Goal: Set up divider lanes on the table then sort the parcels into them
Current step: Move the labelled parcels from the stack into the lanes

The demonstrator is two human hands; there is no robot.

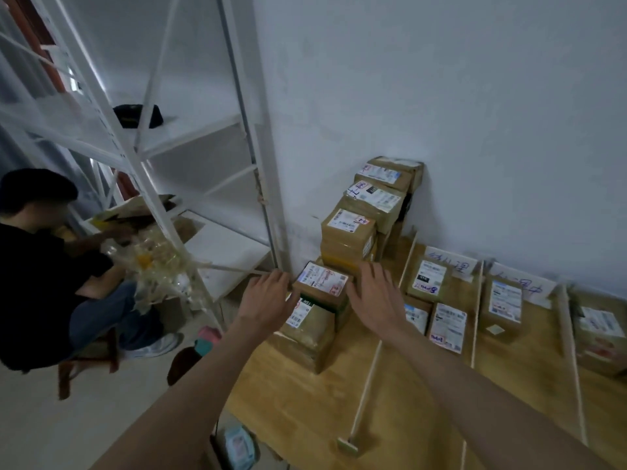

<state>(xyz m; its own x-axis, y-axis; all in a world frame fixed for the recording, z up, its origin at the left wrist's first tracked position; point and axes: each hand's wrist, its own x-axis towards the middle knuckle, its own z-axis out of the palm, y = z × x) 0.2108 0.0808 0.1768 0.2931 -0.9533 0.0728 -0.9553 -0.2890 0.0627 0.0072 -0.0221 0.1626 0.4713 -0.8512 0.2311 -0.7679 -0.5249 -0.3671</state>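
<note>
A small brown parcel (322,283) with a white label sits on top of a larger parcel (310,334) at the table's left edge. My left hand (268,296) is at its left side and my right hand (376,295) at its right side, fingers spread, touching or nearly touching it; I cannot tell if they grip. Behind it a stack of parcels (359,225) rises against the wall. Thin white divider strips (376,351) (476,313) (570,354) split the wooden table (295,401) into lanes. Parcels (429,278) (448,327) (505,305) lie in the lanes.
Handwritten paper signs (451,262) (529,284) lean against the wall behind the lanes. A white metal shelf rack (190,157) stands to the left. A seated person in dark clothes (40,266) works on the floor at the far left beside clear bottles.
</note>
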